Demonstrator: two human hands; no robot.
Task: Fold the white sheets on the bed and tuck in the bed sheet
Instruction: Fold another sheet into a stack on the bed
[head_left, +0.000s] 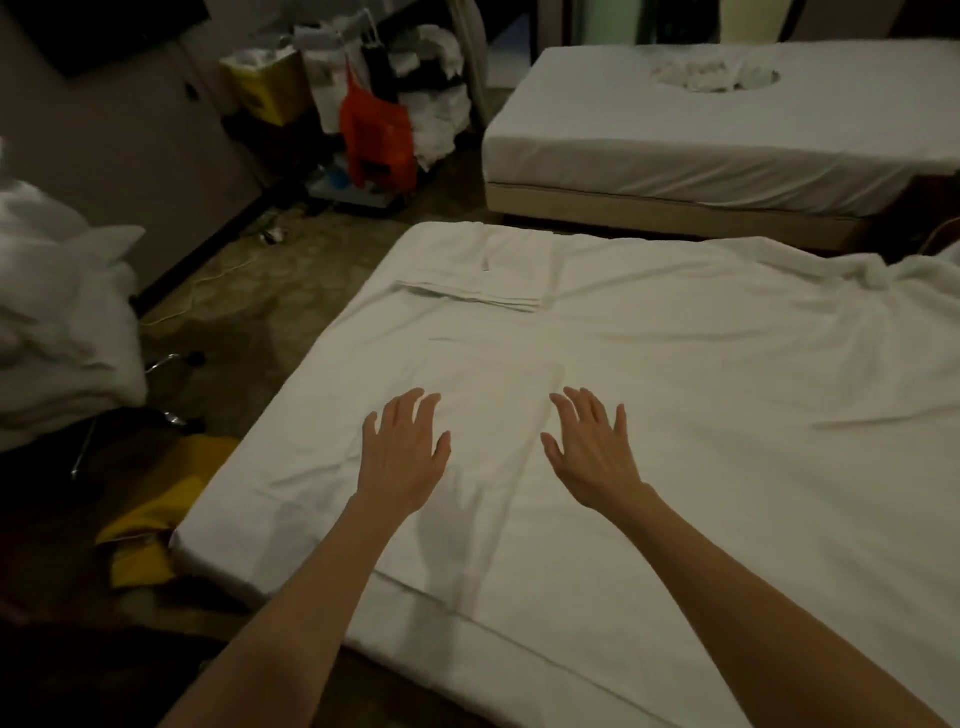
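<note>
While both bare arms reach out over the wide white-sheeted bed (675, 364), judged roughly midway through the job. Spread beneath and all around both hands: the white cotton bed sheet (701, 467), mostly flat, with shallow creases ahead of the fingers and a hemmed edge running near the forearms. Not yet tucked along the side left of the left hand, as far as can be told; draped loosely over the mattress edge there. Far off to the right of the right hand, bunched and rumpled at the corner (893, 280), so smoothing and tucking still to be done at that end.

Well ahead of the left hand and slightly to its left, near the far corner: one flat rectangular stack of folded white sheet (488, 280), edges aligned, looking finished. Between and just under the two hands, a faint rectangular outline of another flat white layer (498, 410); hard to say whether a separate folded sheet or only a crease in the bed sheet.

Left hand (402, 457): fingers straight and spread wide, palm down, holding nothing, on or just above the cloth. Right hand (592, 457): likewise wide and flat, fingers splayed, nothing held. Contact with the sheet not certain for either. Likely smoothing; tucking remains.
</note>
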